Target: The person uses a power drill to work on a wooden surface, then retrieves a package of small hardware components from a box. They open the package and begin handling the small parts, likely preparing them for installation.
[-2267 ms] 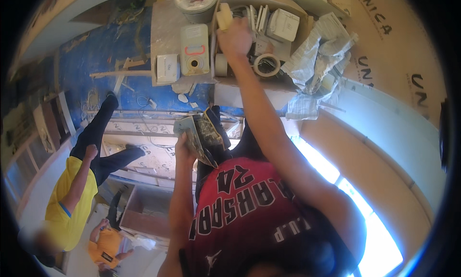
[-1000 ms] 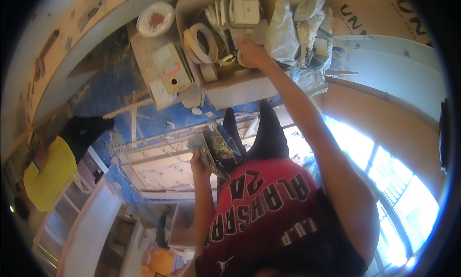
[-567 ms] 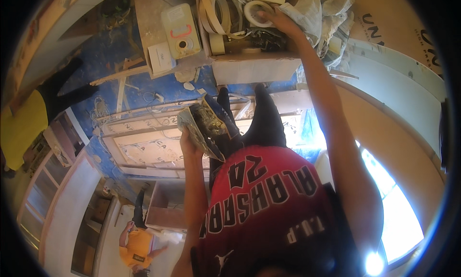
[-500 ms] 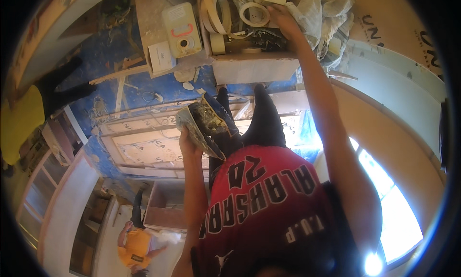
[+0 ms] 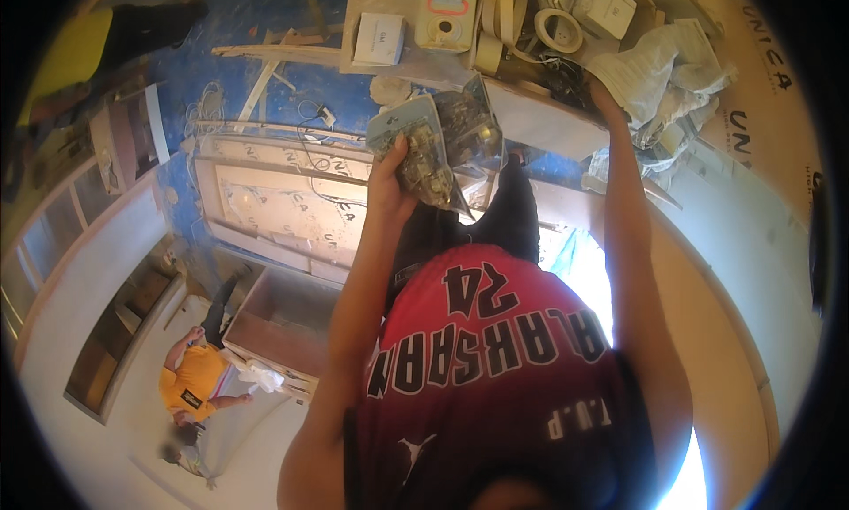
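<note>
Cluttered shelf (image 5: 531, 112) above; left hand (image 5: 389, 178) gripping clear hardware bags (image 5: 438, 143)

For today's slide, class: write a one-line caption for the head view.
Left hand holds clear bags of small hardware; right hand reaches into a cluttered box beside tape rolls.

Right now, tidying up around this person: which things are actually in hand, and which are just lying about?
In hand:
- clear bags of small hardware, held up by the left hand
- cluttered box, where the right hand reaches

Lying about:
- tape roll
- small white box
- crumpled plastic sheet
</note>
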`<state>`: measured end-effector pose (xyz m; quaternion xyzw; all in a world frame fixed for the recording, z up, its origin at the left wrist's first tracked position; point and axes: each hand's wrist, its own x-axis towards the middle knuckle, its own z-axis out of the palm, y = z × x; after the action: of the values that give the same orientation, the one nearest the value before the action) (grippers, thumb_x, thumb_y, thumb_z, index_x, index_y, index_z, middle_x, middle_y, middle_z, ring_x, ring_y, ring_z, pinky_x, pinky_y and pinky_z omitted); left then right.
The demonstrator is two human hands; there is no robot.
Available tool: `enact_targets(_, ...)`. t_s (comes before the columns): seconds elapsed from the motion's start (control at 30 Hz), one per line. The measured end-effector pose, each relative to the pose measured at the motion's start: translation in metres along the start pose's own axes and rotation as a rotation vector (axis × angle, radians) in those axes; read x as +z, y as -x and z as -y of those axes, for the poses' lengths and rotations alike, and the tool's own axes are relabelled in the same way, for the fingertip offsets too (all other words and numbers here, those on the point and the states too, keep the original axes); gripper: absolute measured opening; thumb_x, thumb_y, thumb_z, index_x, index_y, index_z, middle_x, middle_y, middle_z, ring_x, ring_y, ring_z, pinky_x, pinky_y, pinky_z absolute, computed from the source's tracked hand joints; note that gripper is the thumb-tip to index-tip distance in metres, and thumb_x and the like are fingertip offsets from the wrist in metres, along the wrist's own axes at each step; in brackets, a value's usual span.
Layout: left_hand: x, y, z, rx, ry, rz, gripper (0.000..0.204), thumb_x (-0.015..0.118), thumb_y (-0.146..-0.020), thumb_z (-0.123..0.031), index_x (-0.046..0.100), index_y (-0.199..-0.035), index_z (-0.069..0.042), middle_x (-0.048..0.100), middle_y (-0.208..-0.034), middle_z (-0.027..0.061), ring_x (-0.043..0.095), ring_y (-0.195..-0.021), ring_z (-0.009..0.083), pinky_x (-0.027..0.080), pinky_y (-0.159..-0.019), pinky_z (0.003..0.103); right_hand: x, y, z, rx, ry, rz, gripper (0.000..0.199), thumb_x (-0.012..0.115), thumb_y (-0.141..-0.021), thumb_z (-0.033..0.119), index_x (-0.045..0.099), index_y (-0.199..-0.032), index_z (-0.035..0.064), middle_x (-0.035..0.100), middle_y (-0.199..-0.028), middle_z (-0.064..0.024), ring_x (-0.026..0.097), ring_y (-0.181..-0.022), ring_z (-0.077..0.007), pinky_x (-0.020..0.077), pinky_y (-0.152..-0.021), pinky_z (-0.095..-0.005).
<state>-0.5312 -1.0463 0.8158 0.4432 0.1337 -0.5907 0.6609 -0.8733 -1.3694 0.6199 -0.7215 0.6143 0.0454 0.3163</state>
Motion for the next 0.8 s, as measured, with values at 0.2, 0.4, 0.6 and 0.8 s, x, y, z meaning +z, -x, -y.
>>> enact_targets(0.2, 0.028, -0.006, -0.007, 0.022, 0.027, 0.009, 0.046, 0.055, -0.104, -0.033, 0.049, -0.139, -0.003, 0.062, -0.128, 0.0112, 0.062, -0.118, 0.0264, 0.051, -0.101, 0.046, -0.039, 0.031, 0.025, -0.123, -0.322, -0.205, 0.036, 0.051, -0.101, 0.026, 0.062, -0.126, 0.002, 0.066, -0.123, -0.0135, 0.06, -0.113, -0.0288, 0.0448, -0.101, -0.0389)
enact_targets(0.4, 0.04, -0.014, -0.008, 0.027, 0.076, 0.044, 0.047, 0.051, -0.105, -0.033, 0.047, -0.141, -0.003, 0.059, -0.135, 0.0128, 0.059, -0.123, 0.0282, 0.047, -0.106, 0.047, -0.076, 0.074, 0.087, 0.215, -1.617, -0.022, 0.035, 0.056, -0.101, 0.012, 0.052, -0.133, -0.0011, 0.061, -0.128, -0.0155, 0.059, -0.12, -0.0275, 0.0488, -0.102, -0.0402)
enact_targets(0.6, 0.045, -0.017, -0.013, -0.031, 0.179, 0.094, 0.05, 0.047, -0.106, -0.036, 0.044, -0.144, -0.004, 0.056, -0.14, 0.0142, 0.056, -0.128, 0.03, 0.045, -0.11, 0.048, -0.101, 0.114, 0.118, 0.234, -1.948, 0.142, 0.043, 0.05, -0.104, 0.016, 0.042, -0.142, -0.0006, 0.052, -0.141, -0.0205, 0.052, -0.13, -0.0384, 0.0439, -0.108, -0.0605)
enact_targets(0.8, 0.029, -0.021, -0.015, -0.07, 0.272, 0.215, 0.05, 0.053, -0.103, -0.035, 0.047, -0.142, -0.004, 0.06, -0.135, 0.0157, 0.061, -0.12, 0.0324, 0.05, -0.104, 0.049, -0.11, 0.136, 0.13, 0.216, -2.024, 0.109, 0.048, 0.044, -0.106, 0.021, 0.035, -0.147, -0.0016, 0.045, -0.147, -0.0231, 0.047, -0.134, -0.0423, 0.0405, -0.108, -0.0692)
